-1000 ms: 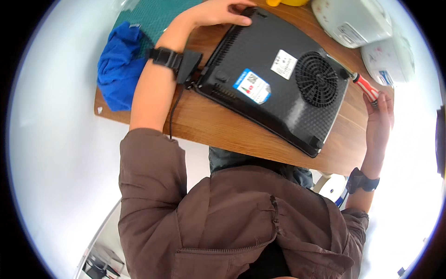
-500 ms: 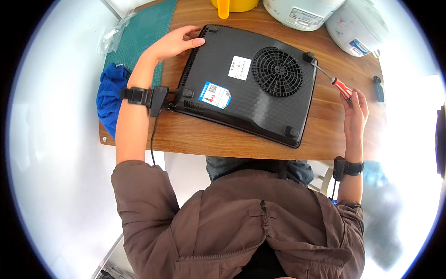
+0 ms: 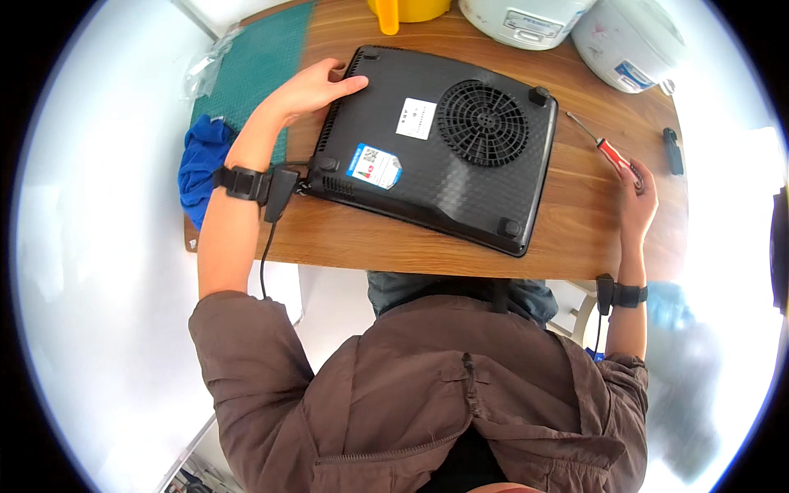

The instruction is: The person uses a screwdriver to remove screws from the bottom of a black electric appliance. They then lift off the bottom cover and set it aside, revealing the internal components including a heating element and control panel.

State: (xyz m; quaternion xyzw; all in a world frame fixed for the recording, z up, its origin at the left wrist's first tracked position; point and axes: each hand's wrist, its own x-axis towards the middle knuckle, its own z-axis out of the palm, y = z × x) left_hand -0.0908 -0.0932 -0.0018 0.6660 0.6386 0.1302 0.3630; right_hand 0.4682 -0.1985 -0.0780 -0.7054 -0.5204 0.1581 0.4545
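A black induction cooker [image 3: 411,201] lies bottom side up on the table, its round fan grille [image 3: 483,125] and stickers showing. My left hand [image 3: 316,89] grips its far left edge, the thumb on top and the other fingers partly hidden past the side. To the right of the cooker, my right hand [image 3: 639,197] is closed around the handle end of a screwdriver [image 3: 611,153] with a red and white handle. The shaft points up and left, and its tip is apart from the cooker's right edge. A small foot [image 3: 538,96] stands at the cooker's far right corner.
A green cutting mat [image 3: 255,82] and a blue cloth [image 3: 203,164] are on the left. At the back stand a yellow container [image 3: 415,10], a white rice cooker [image 3: 526,25] and another white appliance [image 3: 629,45]. A small dark object [image 3: 672,151] lies near the table's right edge.
My right hand has drawn the screwdriver away from the cooker's far right corner, toward me and slightly right. My left hand keeps its hold on the cooker's edge.
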